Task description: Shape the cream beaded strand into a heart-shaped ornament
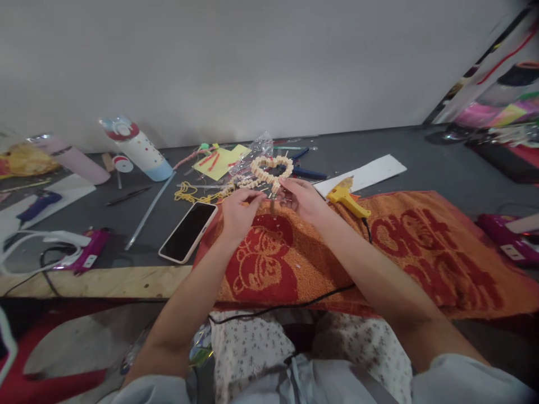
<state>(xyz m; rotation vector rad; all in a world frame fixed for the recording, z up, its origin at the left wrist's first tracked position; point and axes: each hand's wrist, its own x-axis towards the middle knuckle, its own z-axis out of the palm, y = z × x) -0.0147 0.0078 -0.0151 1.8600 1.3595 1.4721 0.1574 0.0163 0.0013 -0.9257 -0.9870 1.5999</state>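
Above the orange towel (311,258), my right hand (305,199) pinches the lower point of a heart-shaped ring (260,174) built from small cream-coloured pieces. The ring stands up away from me, with a thin stick-like end poking out at its top. My left hand (242,209) is just left of the ring's base, thumb and fingertips pressed together; whatever is between them is too small to name. More cream pieces (248,183) lie in a row behind my left fingers. A yellow hot glue gun (347,199) rests on the towel's far edge, right of my right hand.
Left of the towel lie a phone (188,232), a clear stick (150,210), a pen (128,196) and yellow yarn (189,193). Bottles (145,154) stand behind. Blue pliers (309,174) and a white board (366,175) lie beyond my hands. A black cord (282,307) crosses the front edge.
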